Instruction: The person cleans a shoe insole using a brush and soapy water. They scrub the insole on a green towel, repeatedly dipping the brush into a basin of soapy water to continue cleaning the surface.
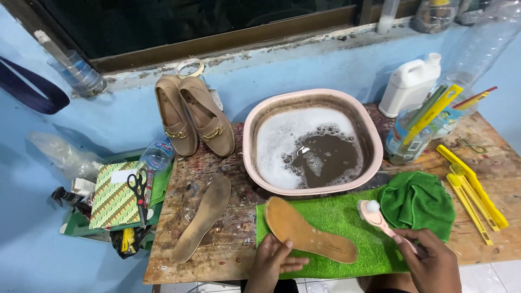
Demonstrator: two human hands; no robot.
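A tan shoe insole point(306, 230) lies on a green grass-like mat point(347, 222) at the near edge of the wooden table point(217, 260). My left hand point(271, 263) presses on the insole's near end, fingers spread over it. My right hand point(431, 263) grips the handle of a pink brush point(380, 217) whose head, with a blob of white foam, hovers just right of the insole. A second insole point(203, 217) rests on the bare wood to the left.
A pink basin point(249, 135) of dirty, foamy water sits behind the mat. Two tan loafers point(192, 114) lean against the blue wall. A green cloth point(418, 201), yellow plastic tools point(475, 187), a white jug point(410, 81) and a bottle of tools point(412, 133) fill the right side. Scissors point(138, 190) lie on a box to the left.
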